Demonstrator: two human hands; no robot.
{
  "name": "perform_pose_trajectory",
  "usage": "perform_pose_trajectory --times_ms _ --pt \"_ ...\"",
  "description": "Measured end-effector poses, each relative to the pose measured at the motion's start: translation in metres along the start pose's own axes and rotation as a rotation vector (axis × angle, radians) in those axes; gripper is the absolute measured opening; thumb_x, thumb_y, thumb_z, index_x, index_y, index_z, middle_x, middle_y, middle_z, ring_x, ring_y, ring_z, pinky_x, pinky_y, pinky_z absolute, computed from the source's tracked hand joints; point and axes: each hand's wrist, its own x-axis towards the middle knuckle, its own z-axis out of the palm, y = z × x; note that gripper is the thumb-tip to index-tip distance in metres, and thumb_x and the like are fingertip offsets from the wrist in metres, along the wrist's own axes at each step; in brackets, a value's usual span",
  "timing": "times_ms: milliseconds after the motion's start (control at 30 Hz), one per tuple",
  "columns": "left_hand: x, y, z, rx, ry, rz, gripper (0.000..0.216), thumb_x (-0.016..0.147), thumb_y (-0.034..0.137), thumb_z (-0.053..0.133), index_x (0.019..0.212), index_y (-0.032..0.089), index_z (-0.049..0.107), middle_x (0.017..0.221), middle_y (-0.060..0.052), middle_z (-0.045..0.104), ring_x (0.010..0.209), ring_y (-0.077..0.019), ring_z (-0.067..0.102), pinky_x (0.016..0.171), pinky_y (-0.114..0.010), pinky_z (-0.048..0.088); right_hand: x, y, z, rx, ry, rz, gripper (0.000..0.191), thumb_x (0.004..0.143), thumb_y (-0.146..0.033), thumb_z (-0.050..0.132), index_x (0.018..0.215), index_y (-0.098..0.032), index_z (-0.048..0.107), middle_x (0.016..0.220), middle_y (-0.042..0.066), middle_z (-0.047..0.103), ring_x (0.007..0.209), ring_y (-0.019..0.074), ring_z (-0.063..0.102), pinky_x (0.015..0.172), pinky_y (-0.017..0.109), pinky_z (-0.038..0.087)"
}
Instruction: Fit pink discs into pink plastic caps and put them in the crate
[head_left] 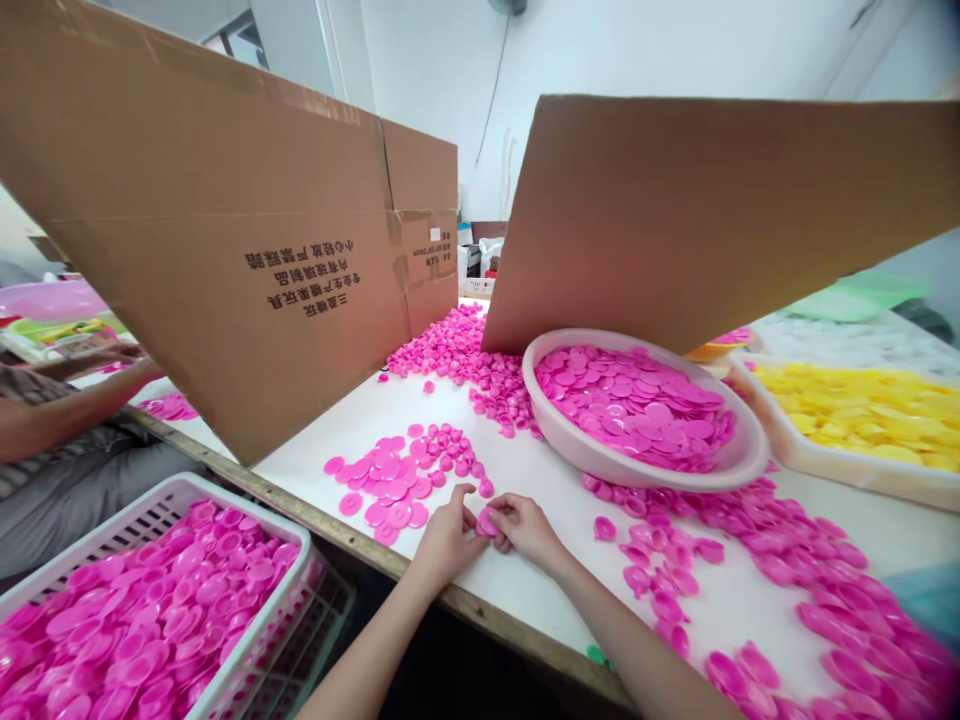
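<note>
Close to the table's front edge, my left hand [448,537] and my right hand [527,532] meet around a small round pink plastic piece [487,522]. My right thumb and fingers pinch it from the right. The left fingers close on its other side, with the index finger raised; their exact contact is partly hidden. Just beyond my left hand lies a loose group of flat pink discs [391,482]. Small domed pink pieces [450,448] sit beside those discs.
A pale basin [645,478] heaped with pink discs stands right. Cup-shaped pink pieces [780,540] spread below it. A white crate [300,545] of pink pieces is at lower left. Cardboard panels [315,230] rise ahead. Yellow pieces [862,410] fill a tray. Another person's arm [75,410] shows left.
</note>
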Motion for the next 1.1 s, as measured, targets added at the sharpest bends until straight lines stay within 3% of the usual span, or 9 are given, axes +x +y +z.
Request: perform_pose_trajectory --times_ms 300,533,667,800,933,1100 --pt "0.001 -0.003 0.002 -0.016 0.001 -0.013 0.053 0.065 0.029 0.057 0.113 0.024 0.035 0.065 0.005 0.054 0.057 -0.0106 0.052 0.051 -0.02 0.037 -0.002 0.002 0.005 -0.028 -0.054 -0.033 0.017 0.069 -0.031 0.057 0.077 -0.017 0.054 0.044 -0.005 0.054 0.037 0.0105 0.052 0.037 0.021 0.042" --pt "0.0 -0.005 -0.003 -0.121 -0.074 0.046 0.055 0.062 0.015 0.055 0.113 0.023 0.036 0.073 0.002 0.058 0.064 -0.0102 0.054 0.057 -0.019 0.04 0.003 0.001 0.005 -0.012 -0.064 0.092 0.015 0.069 -0.027 0.057 0.072 -0.016 0.048 0.044 -0.006 0.053 0.034 0.01 0.051 0.033 0.02 0.04" --pt "0.006 -0.009 -0.005 -0.182 -0.091 -0.034 0.044 0.066 0.012 0.048 0.109 0.019 0.038 0.069 0.002 0.058 0.061 -0.01 0.054 0.056 -0.02 0.04 0.004 0.0 0.003 0.025 -0.107 0.141 0.014 0.071 -0.025 0.056 0.072 -0.016 0.045 0.046 -0.006 0.053 0.037 0.0107 0.054 0.036 0.021 0.043" --pt "0.021 -0.007 -0.001 0.083 0.011 -0.103 0.025 0.08 0.022 0.034 0.101 0.018 0.046 0.062 0.0 0.057 0.058 -0.0116 0.053 0.055 -0.022 0.036 0.003 0.001 0.003 -0.026 -0.095 0.108 0.015 0.072 -0.027 0.055 0.075 -0.016 0.045 0.051 -0.005 0.055 0.04 0.013 0.057 0.036 0.023 0.045" --pt "0.039 0.003 0.006 0.341 -0.012 -0.123 0.029 0.085 0.033 0.028 0.095 0.018 0.05 0.078 -0.005 0.06 0.07 -0.015 0.055 0.058 -0.024 0.034 0.001 0.002 0.006 0.0 -0.139 0.108 0.017 0.071 -0.029 0.056 0.074 -0.016 0.044 0.056 -0.003 0.057 0.047 0.0138 0.06 0.043 0.025 0.049" --pt "0.044 0.011 0.015 0.511 -0.012 -0.107 0.03 0.087 0.031 0.023 0.1 0.019 0.047 0.087 -0.005 0.059 0.08 -0.0172 0.053 0.066 -0.027 0.034 -0.003 0.001 0.002 0.051 -0.143 0.138 0.023 0.07 -0.033 0.057 0.075 -0.016 0.043 0.059 -0.003 0.057 0.054 0.0145 0.062 0.05 0.026 0.05"
